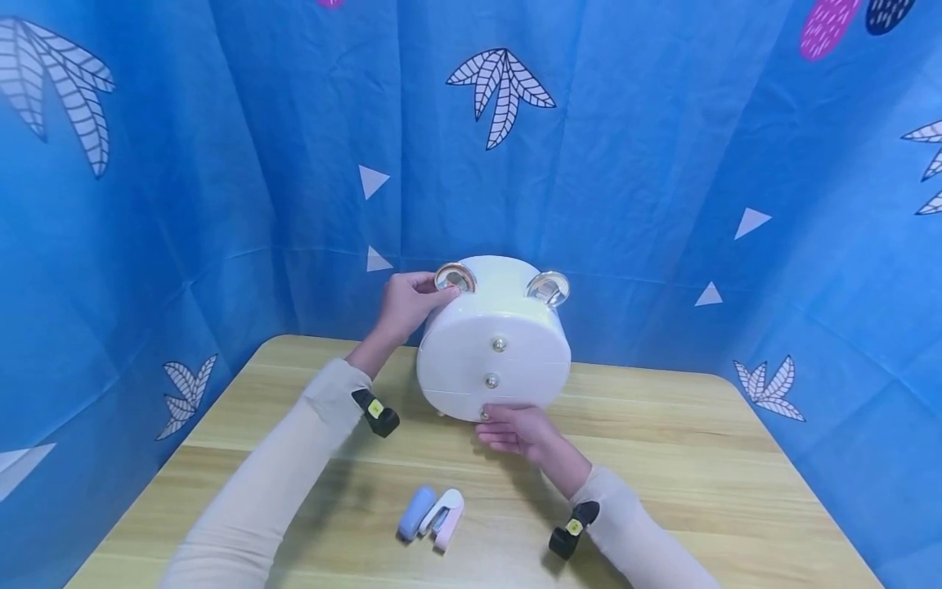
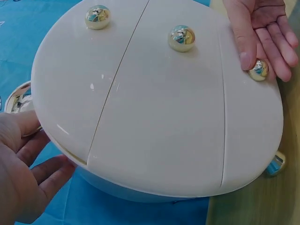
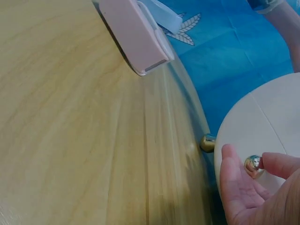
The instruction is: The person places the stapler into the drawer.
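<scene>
A white rounded drawer box (image 1: pixel 456 360) with two shiny gold ears stands toward the back of the table. Seams split its front into three drawers, each with a gold ball knob. My left hand (image 1: pixel 408 307) grips the box at its left gold ear (image 1: pixel 445 272), thumb on the ear's front and fingers at the box's side. Down at the bottom drawer, my right hand (image 1: pixel 518 429) pinches the lowest knob (image 3: pixel 253 166) between thumb and fingers, palm turned up. All three drawers look closed, apart from a thin gap along the top one's edge in the left wrist view.
A stapler (image 1: pixel 445 519) in pink and white lies beside a blue rounded object (image 1: pixel 417 513) on the wooden table (image 1: pixel 662 458), in front of the box. A blue patterned curtain (image 1: pixel 625 164) surrounds the table closely at the back and sides.
</scene>
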A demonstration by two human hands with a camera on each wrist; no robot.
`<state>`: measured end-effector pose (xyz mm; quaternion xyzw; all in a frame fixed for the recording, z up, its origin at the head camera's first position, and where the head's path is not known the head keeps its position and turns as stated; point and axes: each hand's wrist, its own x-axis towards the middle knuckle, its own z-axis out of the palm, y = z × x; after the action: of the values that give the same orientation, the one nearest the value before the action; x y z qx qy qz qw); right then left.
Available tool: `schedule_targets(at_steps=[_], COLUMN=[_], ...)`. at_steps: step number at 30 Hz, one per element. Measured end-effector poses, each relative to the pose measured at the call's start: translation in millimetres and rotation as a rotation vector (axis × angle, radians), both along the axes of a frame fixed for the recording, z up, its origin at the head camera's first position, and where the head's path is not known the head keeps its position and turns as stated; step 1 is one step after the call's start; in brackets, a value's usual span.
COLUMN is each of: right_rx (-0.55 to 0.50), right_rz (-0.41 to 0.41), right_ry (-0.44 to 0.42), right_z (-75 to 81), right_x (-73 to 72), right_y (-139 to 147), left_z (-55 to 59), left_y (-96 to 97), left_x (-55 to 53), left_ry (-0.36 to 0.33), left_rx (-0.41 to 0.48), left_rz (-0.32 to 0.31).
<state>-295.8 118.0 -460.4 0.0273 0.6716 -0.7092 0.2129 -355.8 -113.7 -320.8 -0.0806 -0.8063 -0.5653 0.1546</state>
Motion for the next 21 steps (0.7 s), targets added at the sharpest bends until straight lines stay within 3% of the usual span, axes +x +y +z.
schedule_targets(at_steps=[11,21], right_rx=[0.028,0.103], right_rz=[-0.065,-0.006], right_ry=[0.036,0.085], right_z=[-1.0,-1.6], right_x=[8.4,32.6], right_y=[-7,-2], left_z=[0.0,0.7], left_y=[3.3,-0.2], left_x=[0.8,0.1], left_ry=[0.015,0.004], left_rx=[0.000,-0.029], left_rz=[0.053,0.017])
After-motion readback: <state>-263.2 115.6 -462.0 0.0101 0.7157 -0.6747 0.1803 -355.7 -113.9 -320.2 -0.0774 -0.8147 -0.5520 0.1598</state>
